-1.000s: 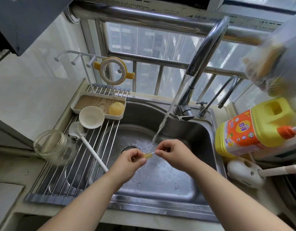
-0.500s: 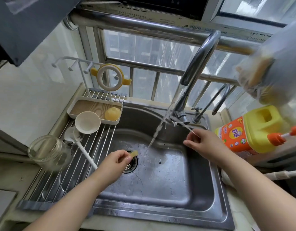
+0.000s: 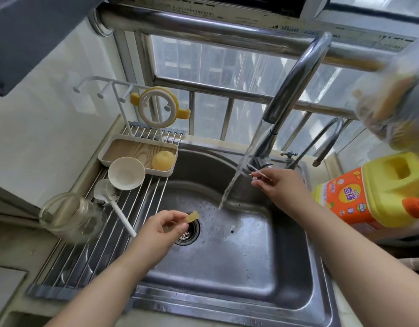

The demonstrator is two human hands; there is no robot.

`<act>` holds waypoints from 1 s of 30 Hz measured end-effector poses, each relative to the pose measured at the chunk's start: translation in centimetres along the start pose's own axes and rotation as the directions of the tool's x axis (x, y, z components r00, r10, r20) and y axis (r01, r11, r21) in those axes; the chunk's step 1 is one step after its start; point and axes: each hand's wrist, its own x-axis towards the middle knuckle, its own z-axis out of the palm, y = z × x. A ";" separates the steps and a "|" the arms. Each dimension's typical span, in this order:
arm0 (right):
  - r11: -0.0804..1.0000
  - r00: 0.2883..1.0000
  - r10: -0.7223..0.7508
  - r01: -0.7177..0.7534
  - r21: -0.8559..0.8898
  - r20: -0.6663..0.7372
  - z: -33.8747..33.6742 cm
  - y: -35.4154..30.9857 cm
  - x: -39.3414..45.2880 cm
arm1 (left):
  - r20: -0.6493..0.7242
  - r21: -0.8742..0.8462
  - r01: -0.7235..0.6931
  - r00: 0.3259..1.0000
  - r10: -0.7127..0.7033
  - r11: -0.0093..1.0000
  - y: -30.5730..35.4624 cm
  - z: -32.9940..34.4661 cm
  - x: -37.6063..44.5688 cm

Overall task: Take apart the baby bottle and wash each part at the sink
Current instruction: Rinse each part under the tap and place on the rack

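Steel fills the middle of the frame: I look down into a wet steel sink (image 3: pixel 239 260) with a round drain (image 3: pixel 188 230). My left hand (image 3: pixel 161 232) is at the lower middle, just over the drain. Its thumb and first fingers pinch a small soft yellow piece (image 3: pixel 194 217) that sticks up from the fingertips. My right hand (image 3: pixel 281 187) is at the right of middle, near the base of the tall bent steel tap (image 3: pixel 296 79). Its fingers are curled and pinch a thin white stick (image 3: pixel 261 173). I cannot tell what the stick is. Water (image 3: pixel 237 175) falls in a slanted stream between my two hands and hits the sink floor.

At the left, a rack of steel bars (image 3: pixel 85 251) lies over the sink edge. On it lie a clear glass bottle (image 3: pixel 67 217) on its side, a white round cap (image 3: pixel 126 173) and a white long-handled brush (image 3: pixel 116 208). A cream tray (image 3: pixel 123 149) above them holds a yellow rubber dome (image 3: pixel 163 160). A cream and yellow ring (image 3: pixel 157 107) hangs on a white hook stand (image 3: pixel 104 86). At the right edge stands a yellow jug with an orange label (image 3: pixel 373 190).
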 end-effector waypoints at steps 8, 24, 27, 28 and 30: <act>0.997 0.997 0.062 -0.060 0.052 -0.040 1.2 -1.6 1.8 | 0.030 0.016 -0.030 0.999 0.030 0.999 0.3 0.7 0.1; 0.914 0.926 0.350 -0.370 0.164 0.142 2.9 4.2 -10.6 | 0.213 0.130 0.013 0.976 -0.041 0.991 -1.3 9.1 0.3; 0.866 0.911 0.412 -0.394 0.309 0.006 1.0 5.3 -13.2 | 0.242 0.146 0.002 0.969 -0.038 0.989 -0.8 11.7 -0.2; 0.841 0.894 0.448 -0.409 0.353 -0.030 0.2 5.8 -14.1 | 0.263 0.145 -0.013 0.965 -0.026 0.989 -0.2 12.6 -0.2; 0.814 0.855 0.504 -0.423 0.398 -0.122 -1.4 6.8 -15.9 | 0.307 0.142 -0.069 0.951 0.023 0.988 1.0 14.4 -0.3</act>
